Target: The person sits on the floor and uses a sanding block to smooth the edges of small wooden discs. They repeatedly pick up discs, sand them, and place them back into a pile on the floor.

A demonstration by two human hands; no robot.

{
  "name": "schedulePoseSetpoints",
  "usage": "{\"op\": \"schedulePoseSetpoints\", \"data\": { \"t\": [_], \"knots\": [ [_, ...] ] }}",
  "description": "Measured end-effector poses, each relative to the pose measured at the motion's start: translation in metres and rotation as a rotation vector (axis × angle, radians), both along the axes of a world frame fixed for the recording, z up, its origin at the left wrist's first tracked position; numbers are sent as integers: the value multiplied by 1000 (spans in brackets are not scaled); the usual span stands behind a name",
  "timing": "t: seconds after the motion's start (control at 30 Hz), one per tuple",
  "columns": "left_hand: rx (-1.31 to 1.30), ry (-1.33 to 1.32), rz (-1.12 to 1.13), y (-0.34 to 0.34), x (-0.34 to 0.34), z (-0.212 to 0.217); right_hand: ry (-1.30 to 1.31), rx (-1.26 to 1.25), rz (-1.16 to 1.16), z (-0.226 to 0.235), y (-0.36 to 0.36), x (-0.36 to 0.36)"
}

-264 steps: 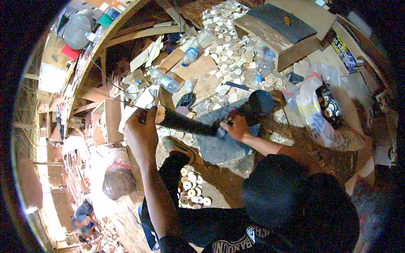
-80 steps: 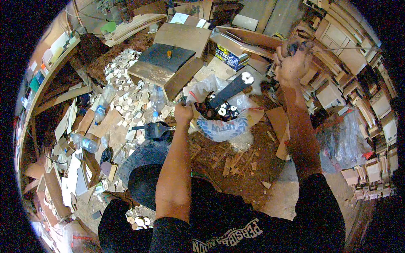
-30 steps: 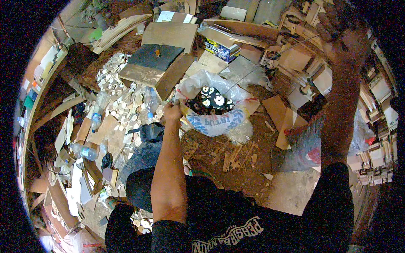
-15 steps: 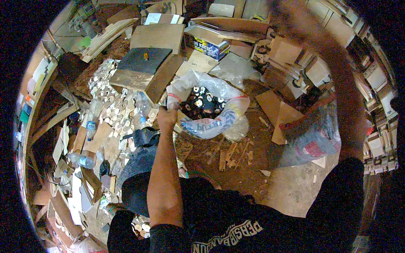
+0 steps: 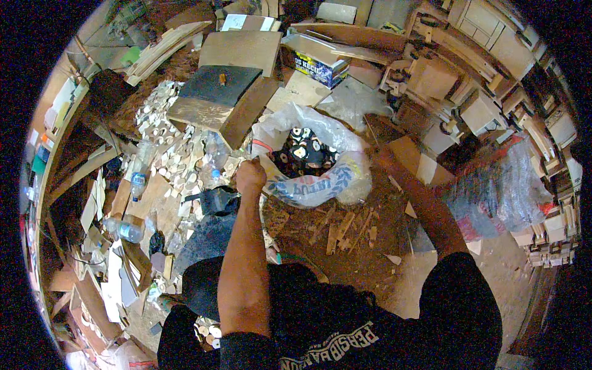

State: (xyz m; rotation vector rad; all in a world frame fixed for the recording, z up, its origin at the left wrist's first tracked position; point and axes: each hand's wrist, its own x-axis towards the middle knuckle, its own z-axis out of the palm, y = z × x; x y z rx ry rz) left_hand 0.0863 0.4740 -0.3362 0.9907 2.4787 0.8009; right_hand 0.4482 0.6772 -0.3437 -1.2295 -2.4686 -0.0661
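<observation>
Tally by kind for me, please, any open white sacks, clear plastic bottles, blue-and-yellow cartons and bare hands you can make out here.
Open white sack: 1
Clear plastic bottles: 3
Blue-and-yellow carton: 1
Bare hands: 2
Total: 7

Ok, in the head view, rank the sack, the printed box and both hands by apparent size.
1. Sack
2. Printed box
3. Left hand and right hand: too alike to rank.
</observation>
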Motion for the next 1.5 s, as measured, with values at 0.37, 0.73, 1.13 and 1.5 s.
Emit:
{"op": "schedulePoseSetpoints", "data": {
  "t": [0.37, 0.73, 1.13, 1.5],
  "knots": [
    [338, 330, 61, 29, -35, 29, -33, 373, 148, 57, 44, 41],
    [191, 275, 88, 23, -40, 41, 94, -423, -192, 60, 46, 31],
    [-114, 864, -394, 124, 5, 36, 229, -447, -155, 90, -10, 20],
    [182, 329, -503, 119, -67, 47, 312, -398, -203, 68, 12, 29]
  ]
}}
